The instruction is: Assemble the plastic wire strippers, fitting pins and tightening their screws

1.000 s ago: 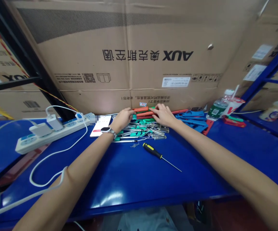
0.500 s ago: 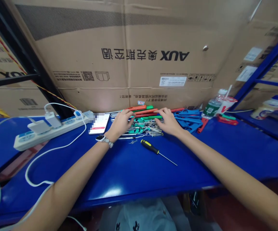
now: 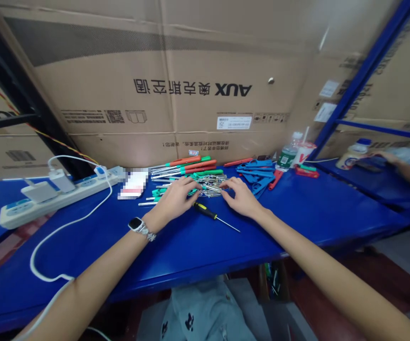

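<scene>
My left hand (image 3: 179, 199) is over the left side of a heap of small screwdrivers (image 3: 210, 181) with clear and green parts. Its fingers are curved, with the thumb held apart, and the fingertips reach the heap's edge. My right hand (image 3: 242, 196) lies at the heap's right side, thumb and forefinger apart, tips touching the silvery pieces. Contact under the fingers is partly hidden. Just in front of the heap lies a black and yellow screwdriver (image 3: 206, 210), its shaft pointing right. Behind are screwdrivers with orange and green handles (image 3: 199, 166).
Blue plastic tools (image 3: 256, 170) and a red one (image 3: 276, 180) lie right of the heap. Beyond stand a water bottle (image 3: 286, 156) and a cup (image 3: 303, 154). At left are a phone (image 3: 133, 183), a power strip (image 3: 13, 213) and a cable. Another person's hand (image 3: 389, 156) shows far right.
Both hands have drawn nearer to me and lower over the heap, uncovering the orange and green handles behind. The view has turned right, bringing another person's hand into sight.
</scene>
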{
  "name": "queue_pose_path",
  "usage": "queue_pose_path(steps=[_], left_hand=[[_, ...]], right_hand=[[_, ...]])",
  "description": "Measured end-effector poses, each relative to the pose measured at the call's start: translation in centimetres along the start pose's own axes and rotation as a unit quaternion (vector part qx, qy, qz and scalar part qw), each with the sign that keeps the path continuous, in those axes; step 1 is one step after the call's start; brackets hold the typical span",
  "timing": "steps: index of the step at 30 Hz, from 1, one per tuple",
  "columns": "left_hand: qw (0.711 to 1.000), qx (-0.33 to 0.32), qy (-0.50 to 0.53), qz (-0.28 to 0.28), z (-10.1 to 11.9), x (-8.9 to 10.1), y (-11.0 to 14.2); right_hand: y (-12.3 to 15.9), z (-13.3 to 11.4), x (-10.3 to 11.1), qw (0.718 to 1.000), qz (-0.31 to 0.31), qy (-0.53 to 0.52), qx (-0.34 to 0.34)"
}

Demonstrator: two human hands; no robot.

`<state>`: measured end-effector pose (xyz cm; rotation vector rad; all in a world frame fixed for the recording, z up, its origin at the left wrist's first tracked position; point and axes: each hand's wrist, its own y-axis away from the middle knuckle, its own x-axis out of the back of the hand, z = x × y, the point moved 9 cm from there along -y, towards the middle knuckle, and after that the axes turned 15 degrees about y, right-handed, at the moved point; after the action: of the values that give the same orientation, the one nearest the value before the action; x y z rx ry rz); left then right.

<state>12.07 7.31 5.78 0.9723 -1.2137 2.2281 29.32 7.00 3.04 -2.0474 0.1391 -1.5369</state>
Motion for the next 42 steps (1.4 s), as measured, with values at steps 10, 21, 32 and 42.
queue_pose_path(steps=[10, 21, 32, 42], left_hand=[[0.995, 0.025, 0.002, -0.101, 1.0, -10.1, -12.8], [0.973, 0.167, -0.047, -0.149, -3.3, -16.4, -20.5], [0.983, 0.141, -0.05, -0.11, -4.4, -13.0, -17.6], [0.979, 0.082, -0.084, -0.167, 2.6, -12.0, -10.3]], right_hand=[[3.5, 12.6, 3.4, 0.96, 0.005, 0.143, -0.239], [1.4, 19.4, -0.2, 0.905, -0.017, 0.02, -0.425], [-1.1, 15.0, -2.8, 0.915, -0.075, -0.067, -0.391], [1.9, 9.6, 2.1, 0.988, -0.015, 0.122, -0.093]])
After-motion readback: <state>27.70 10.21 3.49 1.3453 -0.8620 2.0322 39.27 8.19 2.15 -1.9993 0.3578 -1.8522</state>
